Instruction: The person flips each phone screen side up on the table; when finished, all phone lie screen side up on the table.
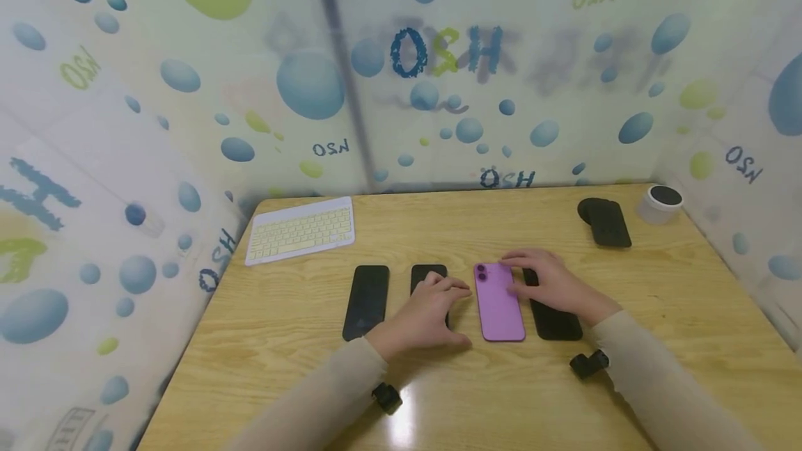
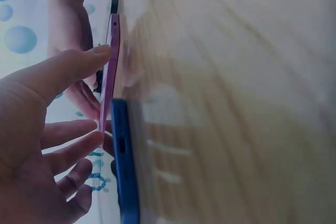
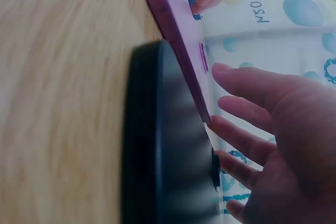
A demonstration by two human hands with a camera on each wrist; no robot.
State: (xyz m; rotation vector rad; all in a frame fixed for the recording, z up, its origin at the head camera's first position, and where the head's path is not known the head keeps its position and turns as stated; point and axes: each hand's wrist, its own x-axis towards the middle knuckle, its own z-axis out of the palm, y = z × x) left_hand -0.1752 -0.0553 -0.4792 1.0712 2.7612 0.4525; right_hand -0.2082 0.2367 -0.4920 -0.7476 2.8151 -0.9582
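A pinkish-purple smartphone (image 1: 501, 312) lies back up on the table, its camera lenses at the far left corner. My right hand (image 1: 554, 287) reaches over a black phone (image 1: 557, 326), its fingers loosely extended at the purple phone's right side and far corner. Left of the purple phone, my left hand (image 1: 426, 315) hovers with thumb and fingers spread, partly covering another dark phone (image 1: 429, 270). That phone's edge looks blue in the left wrist view. Farther left lies one more black phone (image 1: 366, 301). Whether the left fingertips touch the purple phone, I cannot tell.
A white keyboard (image 1: 302, 230) lies at the table's back left. At the back right are a black stand-like object (image 1: 608, 221) and a white cylinder with a dark top (image 1: 660, 204). Patterned wall sheets (image 1: 401, 117) border the wooden table (image 1: 282, 367).
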